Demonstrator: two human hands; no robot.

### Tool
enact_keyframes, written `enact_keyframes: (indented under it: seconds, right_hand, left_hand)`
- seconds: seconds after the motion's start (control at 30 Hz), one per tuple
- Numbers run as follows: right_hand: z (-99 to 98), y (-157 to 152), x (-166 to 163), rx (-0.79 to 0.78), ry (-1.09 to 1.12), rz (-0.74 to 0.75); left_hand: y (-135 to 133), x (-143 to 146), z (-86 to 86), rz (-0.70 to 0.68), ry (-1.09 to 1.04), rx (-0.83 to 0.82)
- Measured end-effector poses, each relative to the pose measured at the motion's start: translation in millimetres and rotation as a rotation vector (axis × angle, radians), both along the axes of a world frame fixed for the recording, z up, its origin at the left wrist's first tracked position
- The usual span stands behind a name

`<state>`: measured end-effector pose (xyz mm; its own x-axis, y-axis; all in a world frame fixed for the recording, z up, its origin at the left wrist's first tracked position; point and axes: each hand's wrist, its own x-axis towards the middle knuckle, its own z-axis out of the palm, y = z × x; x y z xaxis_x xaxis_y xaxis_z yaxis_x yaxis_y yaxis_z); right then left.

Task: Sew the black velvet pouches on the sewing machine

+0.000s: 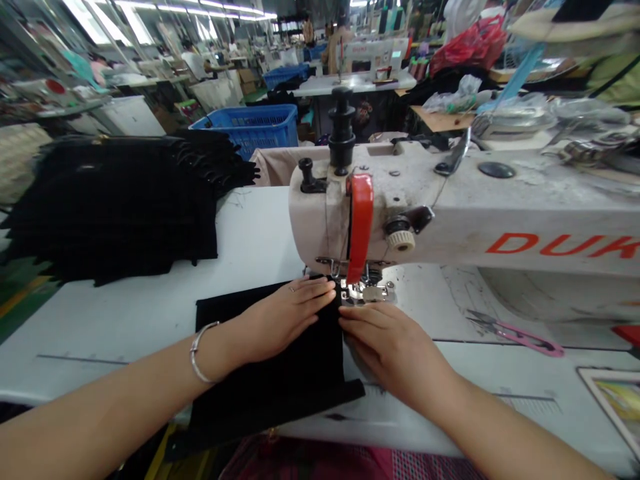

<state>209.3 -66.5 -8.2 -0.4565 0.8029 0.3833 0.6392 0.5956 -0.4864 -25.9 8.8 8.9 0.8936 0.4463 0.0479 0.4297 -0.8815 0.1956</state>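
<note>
A black fabric piece (280, 380) lies on the sewing table, its upper right corner by the presser foot (357, 293) of the sewing machine (440, 200). My left hand (280, 320) rests flat on this fabric, fingers stretched out toward the needle area. At the fabric's right edge is my right hand (395, 343), its fingers stretched together with the tips just in front of the presser foot. The thumb of the right hand is mostly hidden. The fabric's lower edge hangs over the front of the table.
A tall stack of black fabric pieces (115, 200) stands at the table's left. Pink-handled thread snips (520, 333) lie to the right under the machine arm. Behind the table is a blue crate (250, 130). A framed card (613, 400) sits at the right edge. Other people work far back.
</note>
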Motion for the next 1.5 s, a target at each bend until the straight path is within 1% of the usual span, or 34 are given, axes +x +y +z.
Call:
enact_keyframes:
  seconds: [0.07, 0.1, 0.17, 0.2, 0.27, 0.37, 0.43, 0.5, 0.7, 0.77, 0.9, 0.97, 1.13, 1.3, 1.5]
  right_hand:
    - [6.3, -17, 1, -0.157, 0.091, -0.01]
    - [8.5, -27, 1, -0.233, 0.146, -0.012]
    - [9.9, -49, -2, -0.339, 0.25, -0.027]
    - [9.0, -58, -4, -0.367, 0.282, -0.048]
    - [4.8, -72, -10, -0.39, 0.305, -0.121]
    - [-2.9, -81, -19, -0.379, 0.291, -0.224]
    - [-6.7, -83, -22, -0.356, 0.287, -0.258]
    - [-8.7, -84, -23, -0.334, 0.293, -0.269]
    - [-4.4, -82, -11, -0.246, 0.278, -0.222]
    - [-1.7, -76, -7, -0.191, 0.212, -0.161]
    - [-0.9, -63, -5, -0.094, 0.048, 0.063]
    - [-2.5, -58, -6, -0.087, 0.022, 0.102]
    - [-3.6, -48, -7, -0.094, -0.009, 0.097]
    - [3.6, -32, -6, -0.101, -0.049, 0.087]
    - [12.5, -11, -4, -0.146, -0.111, 0.087]
  left_hand:
    - [-25, -1, 16.3, 0.016, 0.023, -0.04]
    - [-42, -1, 23.4, -0.001, 0.023, -0.048]
    - [-75, -2, 31.3, -0.015, 0.019, -0.021]
    - [-90, -2, 31.3, 0.001, 0.013, 0.009]
    - [-111, -2, 24.1, 0.056, -0.002, 0.062]
    - [-121, -3, 5.4, 0.113, -0.011, 0.076]
    - [-121, -3, -4.6, 0.137, -0.019, 0.063]
    - [-120, -3, -10.3, 0.159, -0.036, 0.049]
    - [-123, 1, -15.3, 0.186, -0.107, 0.041]
    - [-123, 3, -16.3, 0.192, -0.148, 0.055]
    - [-120, 7, -16.6, 0.192, -0.191, 0.053]
    - [-117, 8, -15.4, 0.195, -0.198, 0.039]
    - [-106, 11, -11.0, 0.197, -0.227, 0.011]
    - [-88, 13, -9.0, 0.209, -0.229, -0.037]
    - [-61, 14, -10.5, 0.167, -0.249, -0.082]
